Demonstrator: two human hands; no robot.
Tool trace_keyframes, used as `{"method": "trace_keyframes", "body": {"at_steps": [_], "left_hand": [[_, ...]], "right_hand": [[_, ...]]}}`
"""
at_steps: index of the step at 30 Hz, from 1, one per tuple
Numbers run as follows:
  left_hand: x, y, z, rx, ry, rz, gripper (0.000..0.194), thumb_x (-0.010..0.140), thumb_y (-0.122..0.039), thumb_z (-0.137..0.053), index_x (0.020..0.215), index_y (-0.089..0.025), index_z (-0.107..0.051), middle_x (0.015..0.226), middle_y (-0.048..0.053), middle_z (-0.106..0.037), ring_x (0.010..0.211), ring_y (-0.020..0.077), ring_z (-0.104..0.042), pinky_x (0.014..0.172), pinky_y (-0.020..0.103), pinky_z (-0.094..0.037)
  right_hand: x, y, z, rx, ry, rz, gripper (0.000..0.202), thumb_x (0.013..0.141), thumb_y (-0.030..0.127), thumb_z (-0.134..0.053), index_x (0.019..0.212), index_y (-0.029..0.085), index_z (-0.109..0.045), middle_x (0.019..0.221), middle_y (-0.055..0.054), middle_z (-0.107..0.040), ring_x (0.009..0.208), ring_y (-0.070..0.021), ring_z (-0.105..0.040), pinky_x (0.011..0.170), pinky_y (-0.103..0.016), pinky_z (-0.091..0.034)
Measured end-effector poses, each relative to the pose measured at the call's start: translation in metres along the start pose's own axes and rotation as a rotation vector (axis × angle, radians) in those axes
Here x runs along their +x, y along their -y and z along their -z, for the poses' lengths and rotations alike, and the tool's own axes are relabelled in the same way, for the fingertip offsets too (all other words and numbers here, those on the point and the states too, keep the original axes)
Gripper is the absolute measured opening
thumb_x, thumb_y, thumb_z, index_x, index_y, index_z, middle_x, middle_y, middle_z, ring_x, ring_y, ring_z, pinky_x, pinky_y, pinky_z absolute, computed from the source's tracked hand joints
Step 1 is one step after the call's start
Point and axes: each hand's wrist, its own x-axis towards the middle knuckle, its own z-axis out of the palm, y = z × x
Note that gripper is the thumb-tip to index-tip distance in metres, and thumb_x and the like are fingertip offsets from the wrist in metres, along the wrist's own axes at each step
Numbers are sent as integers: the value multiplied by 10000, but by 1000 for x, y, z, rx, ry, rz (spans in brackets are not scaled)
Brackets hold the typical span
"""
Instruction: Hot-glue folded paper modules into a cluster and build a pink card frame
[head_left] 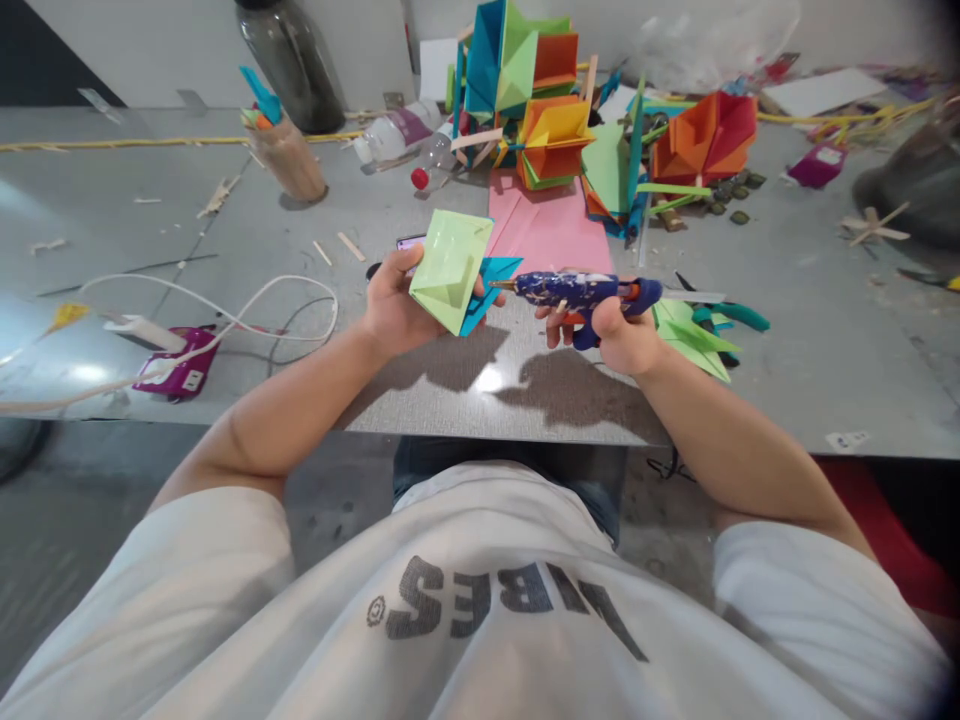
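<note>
My left hand [391, 300] is closed on a folded paper piece [452, 262], light green in front with blue paper [491, 285] at its right side. In my right hand [628, 335] is a blue glue gun [574, 288], its body smeared with whitish patches. The metal nozzle points left and reaches the blue paper; whether it touches cannot be made out. Beneath the hands, pink paper sheets [562, 225] lie on the grey table. Beside my right wrist rest a light green folded paper [694, 338] and teal-handled pliers [739, 315].
Colourful folded-paper shapes [517, 60] are stacked at the back, with an orange-red one [705, 140] to their right. Plastic bottles [397, 132] lie at the back left near a wooden cup [289, 160]. A white cable [300, 282] loops from a purple power adapter [180, 362].
</note>
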Motion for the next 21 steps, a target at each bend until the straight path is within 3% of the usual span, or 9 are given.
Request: {"method": "trace_keyframes", "body": {"at_steps": [6,11,15,21], "left_hand": [[5,12,11,-85,50,68,723,1132,-772,-434,1236,-205,-870,969,103,-922,1122,433,-928,956,555,-746],[3,14,11,-145,63,105,740,1100,-786,-504,1308,-178,-871,987,138,-933,1121,465,-932,1037,602,-733],[-2,15,6,-201,70,126,731,1104,-752,-505,1373,-171,-858,1116,161,-954,1142,463,-929,1101,632,-716],[-2,20,7,-164,85,145,725,1084,-741,-523,1357,-170,-877,1166,180,-956,1070,445,-928,1033,617,-732]], "right_hand": [[2,7,1,-60,89,-6,750,981,955,-808,912,208,-809,933,-83,-811,683,-163,-728,588,-319,-592],[3,6,6,-100,108,-35,709,986,923,-832,950,214,-834,915,-71,-823,674,-163,-734,585,-307,-580],[2,5,6,-157,119,-47,725,956,942,-848,927,218,-836,823,-59,-796,649,-175,-707,560,-311,-551],[0,-1,2,-184,78,-36,787,838,1033,-867,799,252,-786,692,-20,-683,635,-195,-643,558,-344,-503]]}}
